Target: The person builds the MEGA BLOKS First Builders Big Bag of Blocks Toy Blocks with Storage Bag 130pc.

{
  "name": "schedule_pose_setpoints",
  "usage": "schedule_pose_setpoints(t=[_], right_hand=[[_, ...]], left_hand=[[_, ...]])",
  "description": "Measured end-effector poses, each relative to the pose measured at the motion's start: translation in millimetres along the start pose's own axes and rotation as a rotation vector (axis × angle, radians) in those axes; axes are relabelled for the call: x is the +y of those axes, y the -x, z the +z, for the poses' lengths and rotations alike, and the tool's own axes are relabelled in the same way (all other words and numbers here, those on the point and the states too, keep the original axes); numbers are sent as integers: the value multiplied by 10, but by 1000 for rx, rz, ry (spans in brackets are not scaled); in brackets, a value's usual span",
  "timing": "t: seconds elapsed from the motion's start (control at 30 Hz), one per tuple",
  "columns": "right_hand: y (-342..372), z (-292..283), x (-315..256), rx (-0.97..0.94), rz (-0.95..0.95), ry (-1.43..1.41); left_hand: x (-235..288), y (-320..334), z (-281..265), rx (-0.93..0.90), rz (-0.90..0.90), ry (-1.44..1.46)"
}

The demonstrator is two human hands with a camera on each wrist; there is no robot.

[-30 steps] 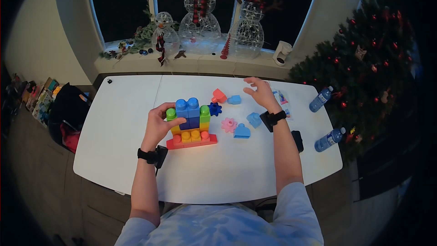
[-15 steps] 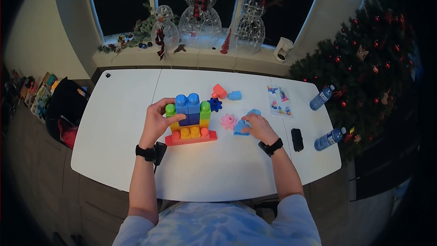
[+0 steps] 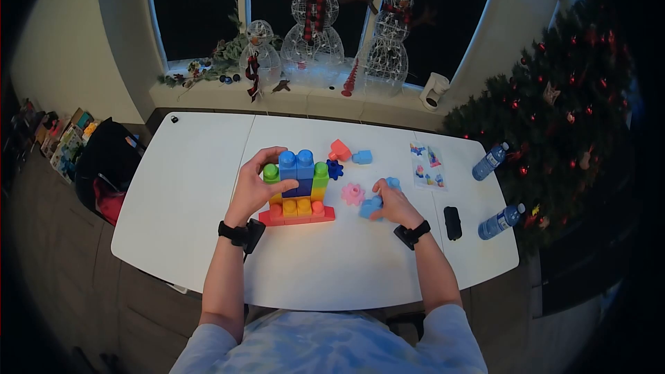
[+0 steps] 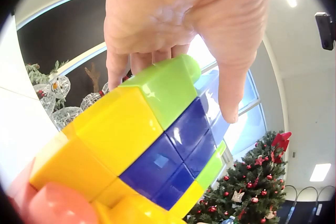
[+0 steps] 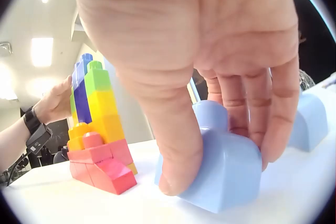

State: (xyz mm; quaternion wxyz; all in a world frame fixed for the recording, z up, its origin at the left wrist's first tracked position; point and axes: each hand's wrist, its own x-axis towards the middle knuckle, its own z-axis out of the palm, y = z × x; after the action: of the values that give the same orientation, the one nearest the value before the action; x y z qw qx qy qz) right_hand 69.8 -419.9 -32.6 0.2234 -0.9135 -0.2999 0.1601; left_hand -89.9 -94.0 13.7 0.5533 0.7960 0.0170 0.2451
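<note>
A block structure stands upright on the table, with a red base, yellow and dark blue middle, and green and light blue tops. My left hand grips its upper left side, thumb across the front; in the left wrist view the thumb lies by the blue blocks. My right hand pinches a light blue block on the table between thumb and fingers. The right wrist view shows this block with one stud on top. A second light blue block lies beyond the fingers.
A pink gear, dark blue gear, red block and small blue block lie near the structure. Rightward are a picture sheet, a black case and two bottles.
My right hand has come down from above the picture sheet to the light blue block and now pinches it. My left hand keeps its grip on the structure. The head view has shifted slightly.
</note>
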Motion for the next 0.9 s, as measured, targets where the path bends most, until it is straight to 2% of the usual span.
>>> schedule_pose_setpoints(t=[0.03, 0.1, 0.13, 0.2, 0.23, 0.3, 0.33, 0.4, 0.47, 0.6, 0.63, 0.9], right_hand=[[21, -101, -78, 4, -6, 5], [58, -414, -306, 170, -28, -46], [80, -575, -462, 169, -32, -45], [101, -876, -823, 353, -212, -157], [91, -948, -987, 357, -213, -159], [51, -985, -1332, 536, -532, -332], [39, -970, -1482, 543, -534, -331], [-3, -908, -1756, 399, -635, -368], [-122, -777, -1878, 382, -793, -273], [-268, -563, -1985, 292, -775, -276], [-300, -529, -1976, 298, -820, -265], [-321, -428, -1934, 303, -821, -226]], left_hand=[[42, -9, 21, 11, 30, 52], [95, -47, 58, 23, 47, 52], [117, -59, 69, 26, 60, 52], [203, -68, 78, 20, 8, 37], [237, -78, 76, 12, -41, 23], [216, -91, 91, 17, -23, 24], [199, -97, 102, 26, -10, 27], [177, -108, 107, 18, -6, 45], [160, -108, 96, 16, -4, 61], [111, -121, 105, 43, 18, 86], [106, -120, 102, 43, 27, 78], [174, -102, 87, 3, -30, 62]])
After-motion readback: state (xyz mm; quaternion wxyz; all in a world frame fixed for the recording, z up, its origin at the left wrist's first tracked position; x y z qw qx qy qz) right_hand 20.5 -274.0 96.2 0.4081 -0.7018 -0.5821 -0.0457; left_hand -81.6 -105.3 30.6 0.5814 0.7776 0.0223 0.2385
